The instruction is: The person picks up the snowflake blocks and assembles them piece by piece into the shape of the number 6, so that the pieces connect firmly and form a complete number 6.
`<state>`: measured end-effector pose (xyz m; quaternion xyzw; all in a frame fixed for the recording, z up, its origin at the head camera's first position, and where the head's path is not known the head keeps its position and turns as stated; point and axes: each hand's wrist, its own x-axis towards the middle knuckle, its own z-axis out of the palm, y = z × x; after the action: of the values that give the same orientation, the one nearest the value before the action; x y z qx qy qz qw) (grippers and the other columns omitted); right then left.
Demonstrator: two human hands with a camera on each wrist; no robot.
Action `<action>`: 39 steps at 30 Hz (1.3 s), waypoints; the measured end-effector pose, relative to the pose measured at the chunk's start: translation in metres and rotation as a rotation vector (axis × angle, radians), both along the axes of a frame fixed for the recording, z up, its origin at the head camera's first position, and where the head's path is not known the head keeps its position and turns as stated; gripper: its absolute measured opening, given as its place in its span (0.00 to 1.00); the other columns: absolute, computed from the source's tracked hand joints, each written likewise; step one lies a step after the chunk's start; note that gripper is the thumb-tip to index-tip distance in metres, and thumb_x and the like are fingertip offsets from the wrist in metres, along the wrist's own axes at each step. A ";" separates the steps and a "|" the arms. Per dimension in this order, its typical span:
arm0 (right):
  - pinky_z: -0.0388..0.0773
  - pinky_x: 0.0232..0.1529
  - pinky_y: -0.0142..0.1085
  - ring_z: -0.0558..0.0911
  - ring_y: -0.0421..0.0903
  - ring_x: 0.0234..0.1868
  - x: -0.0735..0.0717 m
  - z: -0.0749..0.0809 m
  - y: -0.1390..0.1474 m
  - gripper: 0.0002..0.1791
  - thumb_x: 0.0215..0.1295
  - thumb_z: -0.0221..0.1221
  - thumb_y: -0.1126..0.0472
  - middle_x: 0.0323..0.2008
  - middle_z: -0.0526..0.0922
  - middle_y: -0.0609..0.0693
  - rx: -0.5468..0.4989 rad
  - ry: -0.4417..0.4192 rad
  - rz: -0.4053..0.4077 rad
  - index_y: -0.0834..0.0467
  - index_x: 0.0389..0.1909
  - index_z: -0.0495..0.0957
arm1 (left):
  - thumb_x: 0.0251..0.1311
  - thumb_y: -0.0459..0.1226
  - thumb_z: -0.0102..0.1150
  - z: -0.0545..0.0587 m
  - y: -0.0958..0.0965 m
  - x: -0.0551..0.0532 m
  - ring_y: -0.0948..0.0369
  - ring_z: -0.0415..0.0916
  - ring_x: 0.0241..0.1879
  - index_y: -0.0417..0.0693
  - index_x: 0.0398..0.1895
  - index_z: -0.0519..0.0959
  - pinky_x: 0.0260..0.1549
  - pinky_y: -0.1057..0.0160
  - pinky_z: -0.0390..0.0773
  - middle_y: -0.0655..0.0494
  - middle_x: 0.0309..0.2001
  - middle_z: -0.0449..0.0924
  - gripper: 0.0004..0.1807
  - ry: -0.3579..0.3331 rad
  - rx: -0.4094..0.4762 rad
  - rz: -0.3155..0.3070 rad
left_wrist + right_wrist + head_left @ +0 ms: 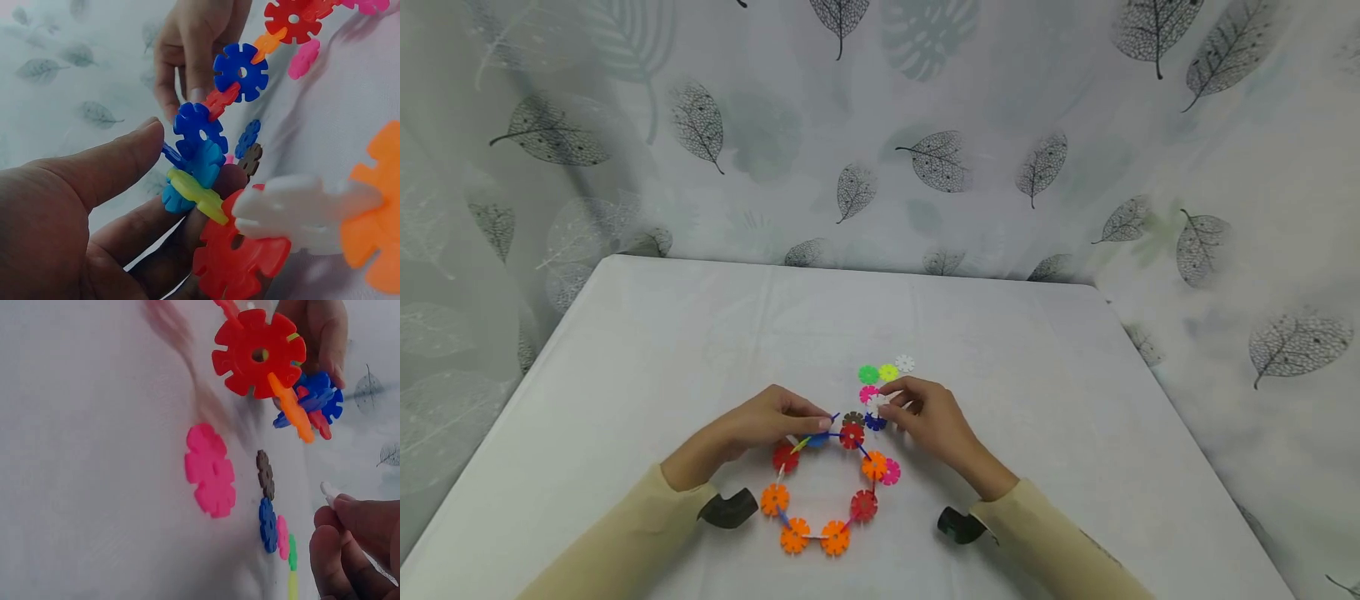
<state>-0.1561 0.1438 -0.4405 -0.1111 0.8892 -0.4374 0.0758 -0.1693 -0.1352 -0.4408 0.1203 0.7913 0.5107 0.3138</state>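
A ring of notched plastic snowflake discs, with orange discs (835, 538) at its near side, spans the space below both hands. My left hand (775, 419) pinches the ring's far-left part at a light-blue disc (205, 164). A yellow disc (199, 195) slots into that disc and leads on to a red one (240, 250). Dark-blue discs (242, 72) continue the chain on the other side. Just right of the ring, my right hand (928, 412) pinches a loose white disc (330, 492) between thumb and forefinger, apart from the chain.
Loose discs lie on the white-covered table (1037, 367): green (868, 374), yellow (888, 372), white (905, 363), brown (265, 475), dark blue (268, 525) and pink (210, 470). Leaf-patterned curtain (775, 125) hangs behind the table. Black bands (730, 510) sit at the sleeves.
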 end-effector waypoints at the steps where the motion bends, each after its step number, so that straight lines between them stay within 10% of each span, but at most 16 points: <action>1: 0.81 0.29 0.36 0.83 0.46 0.28 -0.001 0.001 -0.002 0.14 0.65 0.69 0.58 0.32 0.84 0.43 -0.027 0.001 0.010 0.52 0.50 0.84 | 0.66 0.48 0.66 0.000 0.001 0.000 0.57 0.78 0.43 0.45 0.52 0.87 0.43 0.59 0.80 0.56 0.44 0.86 0.20 0.005 0.004 -0.001; 39: 0.81 0.39 0.36 0.83 0.42 0.38 0.003 -0.002 -0.032 0.10 0.65 0.69 0.58 0.31 0.87 0.41 -0.133 -0.063 0.061 0.55 0.45 0.85 | 0.70 0.47 0.61 -0.005 0.006 0.000 0.58 0.78 0.51 0.41 0.54 0.85 0.58 0.48 0.75 0.54 0.49 0.86 0.20 -0.019 0.081 -0.058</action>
<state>-0.1536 0.1118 -0.4424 -0.1292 0.8516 -0.4962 0.1093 -0.1693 -0.1297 -0.4458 0.1511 0.7632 0.5342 0.3306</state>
